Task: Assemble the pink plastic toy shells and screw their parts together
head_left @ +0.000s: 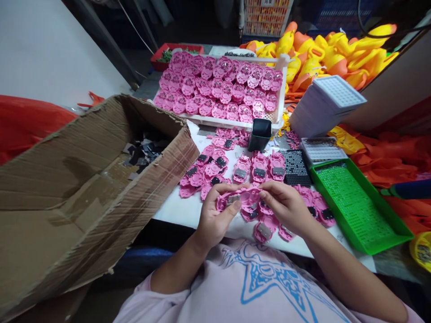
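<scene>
A pink plastic casing with a grey plate inside is held level above the white-covered worktop. My left hand grips its left end, thumb over the inner side. At its right end, the fingers of my right hand are pinched on the edge. Behind my hands, similar casings with metal plates stand in a row. More pink casings with black pieces lie heaped to the left. Others lie under and in front of my hands.
A large cardboard box with scraps inside borders the left. Behind is a white crate of pink casings. A dark cup, black tray, green tray and stacked white trays stand right. Yellow-orange toys are piled behind.
</scene>
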The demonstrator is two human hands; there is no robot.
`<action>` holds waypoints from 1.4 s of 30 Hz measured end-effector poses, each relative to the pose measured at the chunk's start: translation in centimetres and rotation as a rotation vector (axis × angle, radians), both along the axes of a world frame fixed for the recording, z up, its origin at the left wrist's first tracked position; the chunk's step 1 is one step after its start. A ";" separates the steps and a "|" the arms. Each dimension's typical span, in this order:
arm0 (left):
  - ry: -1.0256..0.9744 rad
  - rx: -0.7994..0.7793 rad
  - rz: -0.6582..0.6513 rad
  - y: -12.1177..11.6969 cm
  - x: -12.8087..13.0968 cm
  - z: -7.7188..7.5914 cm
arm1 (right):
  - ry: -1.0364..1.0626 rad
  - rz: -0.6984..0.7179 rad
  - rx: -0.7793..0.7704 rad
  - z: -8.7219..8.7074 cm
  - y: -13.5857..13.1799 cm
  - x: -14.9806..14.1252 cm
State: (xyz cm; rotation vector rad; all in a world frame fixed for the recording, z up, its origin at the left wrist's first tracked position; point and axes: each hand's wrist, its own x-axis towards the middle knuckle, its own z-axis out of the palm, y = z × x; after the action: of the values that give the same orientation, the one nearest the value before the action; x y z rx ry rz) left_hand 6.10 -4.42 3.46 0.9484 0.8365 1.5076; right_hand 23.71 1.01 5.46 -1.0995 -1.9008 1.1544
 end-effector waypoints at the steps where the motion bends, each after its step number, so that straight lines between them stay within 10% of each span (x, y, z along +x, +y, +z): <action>1: 0.014 0.002 0.005 -0.1 -0.2 -0.1 | -0.002 0.010 -0.005 0.1 0.1 -0.1; 12: -0.099 -0.358 0.163 0.8 -3.4 1.0 | 0.036 0.329 -0.386 2.8 4.2 -3.0; 19: -0.347 -0.441 0.295 0.7 -6.5 0.7 | -0.856 0.093 0.449 1.1 12.1 -8.6; 30: -0.366 -0.363 0.235 0.2 -7.6 0.1 | -1.153 -0.015 0.441 -6.2 17.7 -11.4; 42: -0.299 -0.369 0.145 0.4 -6.8 0.2 | -0.966 0.004 0.459 -1.8 15.2 -11.1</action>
State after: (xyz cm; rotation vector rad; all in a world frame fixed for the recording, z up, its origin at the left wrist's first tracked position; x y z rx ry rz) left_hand -0.71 -4.06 3.62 0.3873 0.9361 1.5030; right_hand 12.58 16.22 3.65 -1.5073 -2.6718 0.0858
